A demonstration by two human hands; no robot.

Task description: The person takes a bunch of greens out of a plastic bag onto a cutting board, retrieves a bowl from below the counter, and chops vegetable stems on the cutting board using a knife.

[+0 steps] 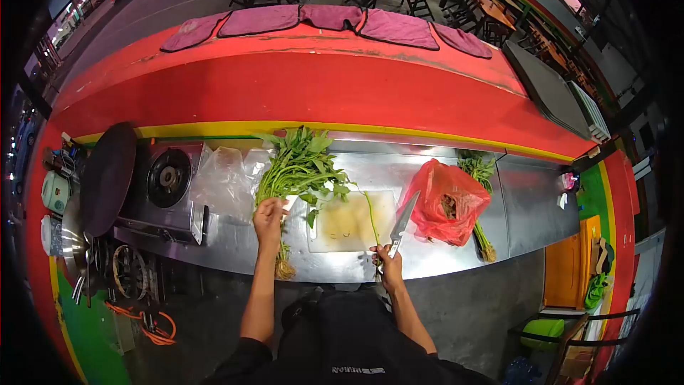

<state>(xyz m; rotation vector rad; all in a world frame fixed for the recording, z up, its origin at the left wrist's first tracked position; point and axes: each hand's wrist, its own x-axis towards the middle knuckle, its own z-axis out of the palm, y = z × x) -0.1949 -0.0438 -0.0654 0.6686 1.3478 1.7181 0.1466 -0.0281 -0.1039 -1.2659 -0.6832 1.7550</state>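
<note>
My right hand is closed around the handle of a kitchen knife, its blade angled up and to the right. The same hand also has a single long green stem, which reaches up over the white cutting board. My left hand, fingers curled, is on the stems of a large bunch of leafy greens left of the board. The roots of that bunch show near the counter's front edge.
A red plastic bag lies right of the board, with another bunch of greens beside it. Left stand a clear plastic bag, a gas stove and a large dark round pan or lid. Behind rises a red wall.
</note>
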